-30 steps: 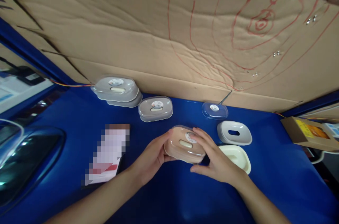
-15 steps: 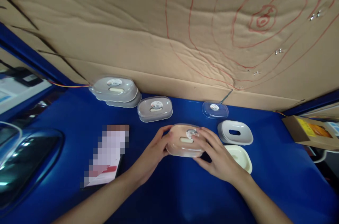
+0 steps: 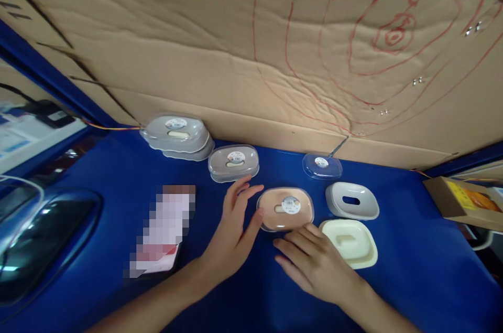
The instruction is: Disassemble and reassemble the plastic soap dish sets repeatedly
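A peach-coloured soap box [image 3: 269,215] under a clear lid, with a round white label [image 3: 291,205], lies on the blue table in front of me. At its left edge is my left hand [image 3: 231,233], fingers spread and holding nothing; the thumb reaches the box's rim. My right hand [image 3: 320,265] hovers at the near right edge of the box, fingers loosely bent and apart, with nothing in them. To the right, a cream tray [image 3: 363,244] sits partly behind that hand. Beyond it stands a white-grey dish with an oval slot [image 3: 365,204].
Lidded grey soap boxes [image 3: 173,133] are stacked at the back left, with another grey box [image 3: 241,165] beside them. A clear lid [image 3: 328,170] lies near the cardboard wall [image 3: 196,60]. A phone [image 3: 167,233] is at left, a cardboard box [image 3: 451,202] at right.
Both hands have let go of the peach soap box, which now rests on the table. The left hand opened; the right hand moved down off the lid, uncovering the label and more of the cream tray.
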Demonstrator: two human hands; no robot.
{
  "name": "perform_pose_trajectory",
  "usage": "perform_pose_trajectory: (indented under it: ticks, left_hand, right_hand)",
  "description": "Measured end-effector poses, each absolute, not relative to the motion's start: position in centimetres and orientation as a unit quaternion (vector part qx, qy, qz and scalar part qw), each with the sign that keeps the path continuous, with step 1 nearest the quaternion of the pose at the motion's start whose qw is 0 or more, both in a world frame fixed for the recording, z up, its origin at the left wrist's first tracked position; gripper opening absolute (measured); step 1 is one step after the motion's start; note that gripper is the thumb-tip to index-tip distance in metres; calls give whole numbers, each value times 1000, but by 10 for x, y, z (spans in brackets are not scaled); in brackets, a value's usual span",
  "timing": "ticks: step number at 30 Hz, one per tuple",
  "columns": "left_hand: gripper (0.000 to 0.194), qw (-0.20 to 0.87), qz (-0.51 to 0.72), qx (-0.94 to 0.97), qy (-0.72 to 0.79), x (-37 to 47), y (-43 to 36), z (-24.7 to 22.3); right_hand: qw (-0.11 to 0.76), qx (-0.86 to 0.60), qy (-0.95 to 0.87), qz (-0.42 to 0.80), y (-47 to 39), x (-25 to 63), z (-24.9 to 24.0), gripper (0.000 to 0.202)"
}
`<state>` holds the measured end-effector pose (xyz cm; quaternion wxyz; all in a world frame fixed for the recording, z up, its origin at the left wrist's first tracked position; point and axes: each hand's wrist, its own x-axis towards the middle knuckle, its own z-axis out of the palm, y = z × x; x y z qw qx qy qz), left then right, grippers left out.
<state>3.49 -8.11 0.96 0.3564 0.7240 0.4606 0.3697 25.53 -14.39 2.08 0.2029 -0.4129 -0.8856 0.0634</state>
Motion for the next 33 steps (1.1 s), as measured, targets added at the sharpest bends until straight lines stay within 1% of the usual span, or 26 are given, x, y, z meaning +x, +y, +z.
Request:
perform_pose_trajectory:
  ticks: [2,6,9,13,16,18,20,22,24,27,29,31,32,33]
  left_hand:
    - [30,333,377,737,452,34,-83,14]
    - [32,330,374,746,441,33,-86,16]
    - [32,351,361,746,436,32,-87,15]
    - [29,378,334,750,428,33,-87,14]
    - [27,385,314,762,415,33,-88,13]
    - [25,387,305,772,401,34,-89,12]
    - [21,401,297,777,384,35,-90,12]
    - [19,431,285,773,369,36,-90,11]
    - [18,471,268,755,369,38,-90,9]
    - [23,529,241,706,405,41,-89,6]
    - [27,535,236,693,422,42,-89,5]
    - [28,512,248,707,421,42,-89,4]
    - [27,498,255,715,419,42,-89,4]
    - [27,489,264,720,416,41,-89,4]
  right_hand:
    - [196,-439,-875,61,-141,257,17,29]
    - [151,-473,-868,36,-134,266,14,48]
    - [148,-484,-861,41,-133,275,20,43]
    - [187,-521,-832,36,-130,287,31,33]
    - [203,-553,-808,8,-129,300,37,27]
    - [173,-587,-791,-8,-130,312,39,33]
    - [115,-627,-770,1,-134,325,41,38]
    - [66,-646,-759,44,-139,332,43,39]
    - [52,-633,-765,110,-143,332,46,35]
    - [86,-559,-798,208,-145,321,53,26]
    - [121,-510,-816,245,-143,313,57,27]
    - [143,-498,-821,240,-141,308,57,27]
    - [145,-507,-820,223,-140,307,55,30]
    - [142,-518,-819,201,-140,306,52,38]
